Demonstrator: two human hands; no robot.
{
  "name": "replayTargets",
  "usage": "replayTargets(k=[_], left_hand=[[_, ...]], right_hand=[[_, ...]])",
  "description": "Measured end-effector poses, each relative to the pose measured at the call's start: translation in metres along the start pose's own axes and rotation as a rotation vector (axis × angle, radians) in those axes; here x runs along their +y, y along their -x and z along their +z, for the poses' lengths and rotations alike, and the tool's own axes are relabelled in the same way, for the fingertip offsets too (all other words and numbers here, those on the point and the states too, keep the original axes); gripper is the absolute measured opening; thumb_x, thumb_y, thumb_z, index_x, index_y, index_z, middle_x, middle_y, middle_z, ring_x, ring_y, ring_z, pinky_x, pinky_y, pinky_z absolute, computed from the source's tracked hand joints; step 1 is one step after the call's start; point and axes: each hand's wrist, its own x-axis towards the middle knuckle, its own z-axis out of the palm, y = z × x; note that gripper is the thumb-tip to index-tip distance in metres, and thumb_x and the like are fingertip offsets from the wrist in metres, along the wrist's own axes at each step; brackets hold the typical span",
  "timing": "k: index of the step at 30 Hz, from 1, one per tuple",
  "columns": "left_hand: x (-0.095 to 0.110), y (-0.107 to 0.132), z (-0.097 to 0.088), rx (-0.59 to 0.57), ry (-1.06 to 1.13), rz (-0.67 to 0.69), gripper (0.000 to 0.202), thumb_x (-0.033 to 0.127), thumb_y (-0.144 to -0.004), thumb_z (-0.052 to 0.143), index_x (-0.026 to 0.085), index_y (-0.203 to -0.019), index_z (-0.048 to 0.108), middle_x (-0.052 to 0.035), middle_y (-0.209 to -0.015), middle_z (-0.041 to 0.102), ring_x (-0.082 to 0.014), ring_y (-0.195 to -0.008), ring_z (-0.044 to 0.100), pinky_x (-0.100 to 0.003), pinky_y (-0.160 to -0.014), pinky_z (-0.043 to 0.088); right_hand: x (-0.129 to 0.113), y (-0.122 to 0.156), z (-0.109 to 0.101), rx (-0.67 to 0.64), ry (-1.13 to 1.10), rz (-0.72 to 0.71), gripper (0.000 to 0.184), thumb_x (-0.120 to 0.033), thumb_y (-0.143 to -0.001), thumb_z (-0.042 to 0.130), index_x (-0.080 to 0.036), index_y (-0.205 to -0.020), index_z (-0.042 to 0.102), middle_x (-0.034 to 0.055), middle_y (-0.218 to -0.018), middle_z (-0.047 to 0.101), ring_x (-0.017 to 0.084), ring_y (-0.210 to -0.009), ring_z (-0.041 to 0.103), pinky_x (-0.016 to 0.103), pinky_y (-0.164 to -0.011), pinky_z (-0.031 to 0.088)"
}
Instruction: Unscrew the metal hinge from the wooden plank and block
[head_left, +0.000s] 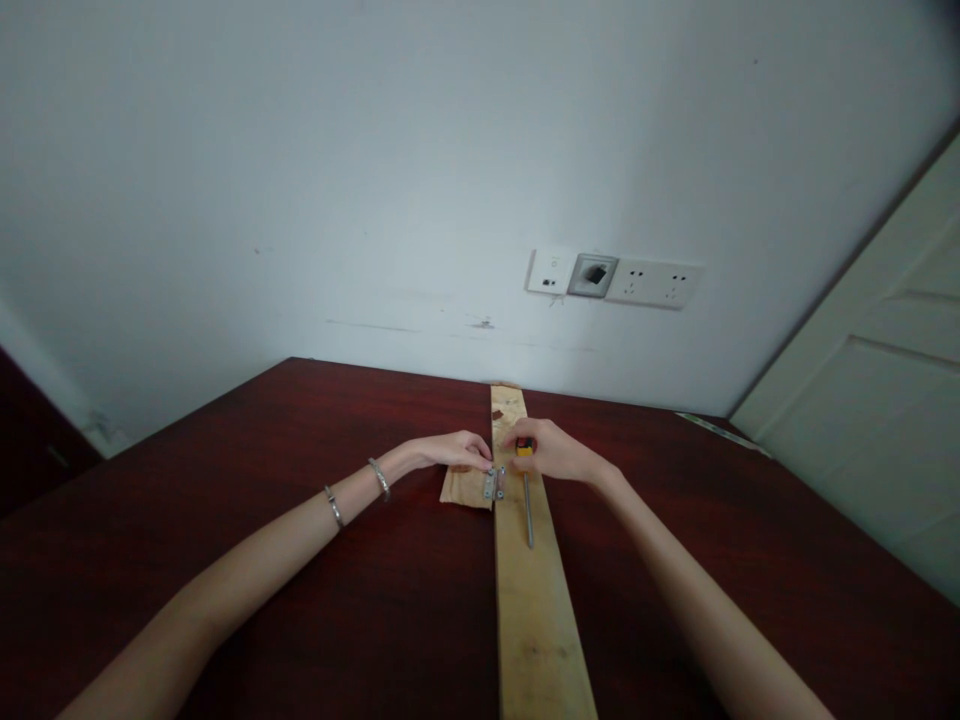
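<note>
A long pale wooden plank lies on a dark red table, running away from me toward the wall. A small wood piece sits against its left edge, joined by a metal hinge. My left hand rests on the small piece with its fingers curled, fingertips touching beside the hinge. My right hand is closed on the yellow and black handle of a screwdriver. The screwdriver's metal shaft lies along the plank, pointing toward me.
A white wall stands behind the table, with a row of sockets and a switch. A white door is at the right. The table's left edge drops off near a dark cabinet.
</note>
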Motion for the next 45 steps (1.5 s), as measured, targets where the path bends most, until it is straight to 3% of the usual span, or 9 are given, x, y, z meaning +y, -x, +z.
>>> replayTargets(k=[18, 34, 45], left_hand=[[-0.005, -0.001, -0.002, 0.004, 0.075, -0.020, 0.036, 0.037, -0.064, 0.076, 0.012, -0.087, 0.063, -0.0020, -0.079, 0.063, -0.0127, -0.073, 0.054, -0.025, -0.066, 0.039], [-0.003, 0.001, -0.003, -0.033, 0.124, -0.025, 0.038, 0.035, -0.062, 0.079, 0.012, -0.090, 0.067, -0.0024, -0.080, 0.065, -0.0126, -0.074, 0.056, -0.024, -0.066, 0.039], [-0.004, 0.000, -0.002, -0.012, 0.049, -0.003, 0.034, 0.033, -0.064, 0.074, 0.012, -0.090, 0.067, -0.0028, -0.080, 0.066, -0.0136, -0.074, 0.056, -0.024, -0.065, 0.038]], right_hand=[[0.008, 0.001, 0.020, -0.065, 0.040, 0.040, 0.013, -0.017, -0.070, 0.064, -0.015, -0.080, 0.071, 0.0042, -0.082, 0.067, 0.015, -0.072, 0.058, 0.025, -0.067, 0.043], [0.005, -0.001, 0.019, -0.090, 0.028, 0.026, 0.005, -0.014, -0.072, 0.063, -0.014, -0.074, 0.068, 0.0007, -0.071, 0.062, 0.011, -0.063, 0.053, 0.022, -0.060, 0.039], [-0.008, -0.001, 0.021, -0.086, 0.150, 0.047, 0.002, -0.014, -0.073, 0.063, -0.014, -0.073, 0.064, 0.0029, -0.073, 0.062, 0.012, -0.064, 0.050, 0.022, -0.058, 0.035]])
